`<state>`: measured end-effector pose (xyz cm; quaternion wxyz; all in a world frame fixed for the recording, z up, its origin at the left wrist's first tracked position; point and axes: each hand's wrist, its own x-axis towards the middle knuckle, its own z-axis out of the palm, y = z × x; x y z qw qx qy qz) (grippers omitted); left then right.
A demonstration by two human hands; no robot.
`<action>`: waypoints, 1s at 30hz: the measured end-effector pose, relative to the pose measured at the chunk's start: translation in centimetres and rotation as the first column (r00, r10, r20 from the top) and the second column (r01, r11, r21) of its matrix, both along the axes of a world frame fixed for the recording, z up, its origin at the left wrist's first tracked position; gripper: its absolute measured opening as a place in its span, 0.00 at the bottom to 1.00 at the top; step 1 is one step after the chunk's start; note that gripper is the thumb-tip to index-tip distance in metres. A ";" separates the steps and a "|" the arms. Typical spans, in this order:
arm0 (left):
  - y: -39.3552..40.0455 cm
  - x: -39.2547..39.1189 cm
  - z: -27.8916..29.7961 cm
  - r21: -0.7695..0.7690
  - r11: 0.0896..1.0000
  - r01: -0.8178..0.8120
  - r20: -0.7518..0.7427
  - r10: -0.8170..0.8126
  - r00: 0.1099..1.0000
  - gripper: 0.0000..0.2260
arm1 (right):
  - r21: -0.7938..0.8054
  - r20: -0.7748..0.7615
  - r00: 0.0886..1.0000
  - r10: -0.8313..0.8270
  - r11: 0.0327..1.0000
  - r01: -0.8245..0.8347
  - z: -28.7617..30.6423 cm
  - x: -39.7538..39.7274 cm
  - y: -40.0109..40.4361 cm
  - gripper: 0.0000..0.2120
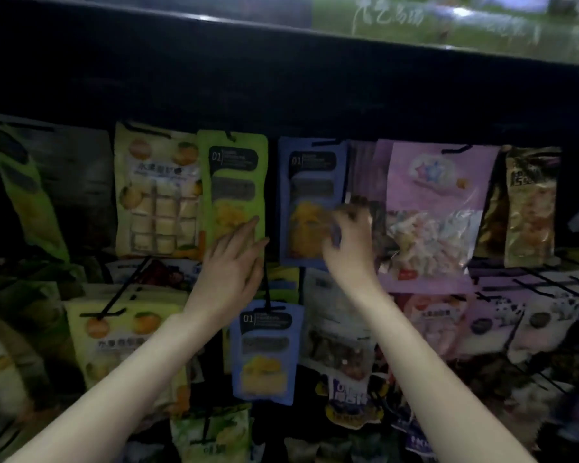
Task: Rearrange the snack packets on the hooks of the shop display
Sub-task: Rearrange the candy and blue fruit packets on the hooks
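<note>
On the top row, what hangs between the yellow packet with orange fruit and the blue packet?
In the head view, a green packet hangs between the yellow packet and the blue packet; the left hand lies against its lower part.

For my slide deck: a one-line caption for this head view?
Left hand rests on a green packet; right hand grips a blue packet on the hooks.

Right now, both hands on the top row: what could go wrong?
1. The right hand grips the blue packet at its lower right edge; pulling sideways may tear its hang hole or slip it off the hook.
2. The left hand rests flat on the green packet; pushing could swing it into neighbours.
</note>
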<state>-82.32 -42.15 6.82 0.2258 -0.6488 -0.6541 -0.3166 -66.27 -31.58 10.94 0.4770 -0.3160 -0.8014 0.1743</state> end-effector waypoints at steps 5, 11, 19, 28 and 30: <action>-2.2 -0.8 -4.6 -0.153 0.988 -0.003 -0.023 0.000 1.000 0.19 | -0.335 0.379 0.882 0.281 0.930 -0.153 -8.3 -0.1 -2.7 0.20; -3.9 -1.1 -4.5 -0.195 0.979 0.055 0.077 -0.041 0.996 0.25 | -0.410 0.398 0.873 0.281 0.906 -0.105 -9.8 -0.4 -3.0 0.08; -6.5 -0.5 -3.3 -0.131 0.969 0.211 0.152 -0.191 0.970 0.22 | -0.168 0.449 0.845 0.290 0.956 -0.239 -5.2 3.9 -6.5 0.02; -3.5 4.1 5.1 0.214 0.890 0.402 0.456 -0.455 0.765 0.21 | 0.358 -0.144 0.989 -0.007 0.932 0.058 3.1 5.4 -5.2 0.13; -2.4 4.6 7.0 0.267 0.866 0.422 0.418 -0.499 0.759 0.21 | 0.461 -0.187 0.981 -0.044 0.878 0.128 4.5 5.0 -4.2 0.13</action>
